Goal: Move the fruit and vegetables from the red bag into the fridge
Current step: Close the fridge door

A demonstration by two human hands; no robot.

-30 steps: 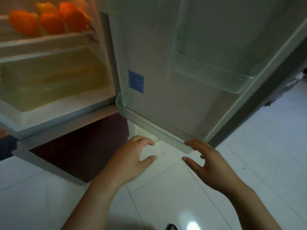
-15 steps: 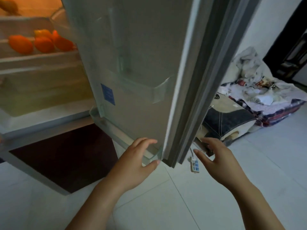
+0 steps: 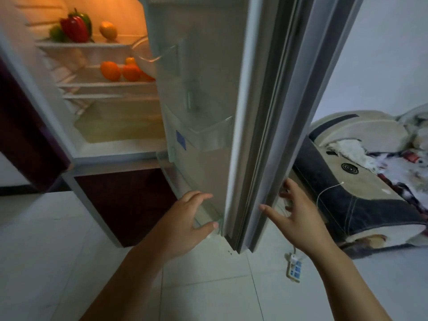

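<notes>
A fridge (image 3: 104, 140) stands open, its door (image 3: 208, 100) seen nearly edge-on; on the lit top shelf sit a red pepper (image 3: 75, 28), a green pepper (image 3: 55, 34) beside it and a yellow fruit (image 3: 108, 30); oranges (image 3: 111, 70) lie on the shelf below; the left hand (image 3: 185, 224) is at the inner side of the door's bottom corner, grip apart, fingers spread, contact unclear; the right hand (image 3: 301, 221) is at the outer side, grip also apart, holding nothing; a power strip (image 3: 294, 269) lies on the tiled floor (image 3: 208, 297).
</notes>
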